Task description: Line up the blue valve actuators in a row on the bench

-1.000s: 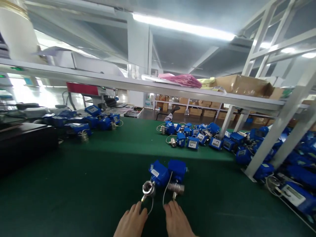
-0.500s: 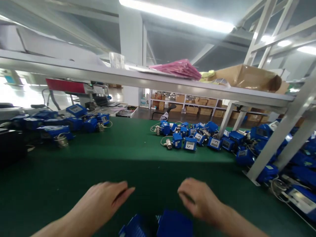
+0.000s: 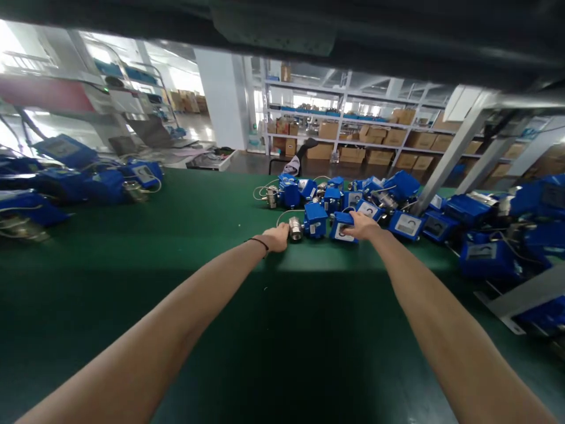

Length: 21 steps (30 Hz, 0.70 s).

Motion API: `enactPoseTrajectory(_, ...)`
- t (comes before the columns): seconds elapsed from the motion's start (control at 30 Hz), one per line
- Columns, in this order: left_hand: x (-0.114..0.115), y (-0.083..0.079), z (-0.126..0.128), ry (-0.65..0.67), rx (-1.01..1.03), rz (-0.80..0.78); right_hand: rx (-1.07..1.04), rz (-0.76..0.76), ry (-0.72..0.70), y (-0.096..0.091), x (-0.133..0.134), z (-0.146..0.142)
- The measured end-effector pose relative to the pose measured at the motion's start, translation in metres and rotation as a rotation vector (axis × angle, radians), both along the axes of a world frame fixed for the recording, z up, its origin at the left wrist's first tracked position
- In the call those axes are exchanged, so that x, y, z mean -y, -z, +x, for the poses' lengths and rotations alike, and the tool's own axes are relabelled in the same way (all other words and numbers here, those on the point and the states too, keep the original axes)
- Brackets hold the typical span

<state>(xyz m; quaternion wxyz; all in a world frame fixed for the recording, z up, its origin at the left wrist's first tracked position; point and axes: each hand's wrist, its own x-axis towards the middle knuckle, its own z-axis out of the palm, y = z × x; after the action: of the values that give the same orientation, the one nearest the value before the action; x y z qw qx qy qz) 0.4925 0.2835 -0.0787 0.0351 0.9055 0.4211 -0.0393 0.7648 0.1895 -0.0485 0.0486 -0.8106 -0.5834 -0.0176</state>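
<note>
Both my arms stretch forward over the green tabletop (image 3: 212, 235). My left hand (image 3: 277, 237), with a dark band at its wrist, is curled beside a silver metal fitting (image 3: 295, 228). Its fingertips are partly hidden, and what they hold cannot be made out. A thin pale cable runs above that fitting, which sits against a blue box (image 3: 315, 221). Farther right, my right hand (image 3: 364, 225) is closed on the upper right part of a blue box with a white label (image 3: 341, 228); the thumb lies over its front.
More blue boxes (image 3: 404, 225) crowd behind and to the right, around slanted metal posts (image 3: 450, 159). Another blurred group of blue boxes (image 3: 66, 176) lies at left. A dark shelf edge (image 3: 282, 35) crosses overhead. Shelving with cartons (image 3: 373, 135) stands beyond the table.
Both hands have moved forward from the near side of the table to the row of blue boxes. The view has shifted, and two blue boxes at the bottom edge are out of sight.
</note>
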Motion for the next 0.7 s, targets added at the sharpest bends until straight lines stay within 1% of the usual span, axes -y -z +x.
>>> enactPoseTrajectory(0.07, -0.011, 0.002, 0.005, -0.029, 0.008, -0.008, -0.012, -0.019, -0.014, 0.0, -0.007, 0.006)
enactPoseTrajectory(0.13, -0.01, 0.003, -0.001, -0.026, 0.019, 0.006, -0.022, -0.027, -0.026, -0.001, -0.006, 0.008)
enactPoseTrajectory(0.2, 0.003, 0.002, -0.014, 0.017, 0.017, 0.01, -0.033, -0.031, -0.043, -0.002, 0.005, 0.006)
enactPoseTrajectory(0.3, 0.042, -0.002, -0.043, 0.104, -0.004, -0.018, -0.051, -0.035, -0.08, -0.003, 0.04, -0.003)
enactPoseTrajectory(0.4, 0.091, -0.009, -0.078, 0.129, -0.028, -0.043, -0.061, -0.052, -0.125, -0.002, 0.093, -0.019)
enactPoseTrajectory(0.5, 0.141, -0.013, -0.121, 0.096, -0.052, -0.06, -0.069, -0.081, -0.151, -0.001, 0.159, -0.039)
enactPoseTrajectory(0.6, 0.19, -0.015, -0.177, 0.07, -0.049, -0.075, -0.083, -0.1, -0.131, 0.005, 0.229, -0.058)
enactPoseTrajectory(0.7, 0.24, -0.017, -0.239, 0.037, -0.041, -0.098, -0.112, -0.114, -0.103, 0.016, 0.292, -0.069)
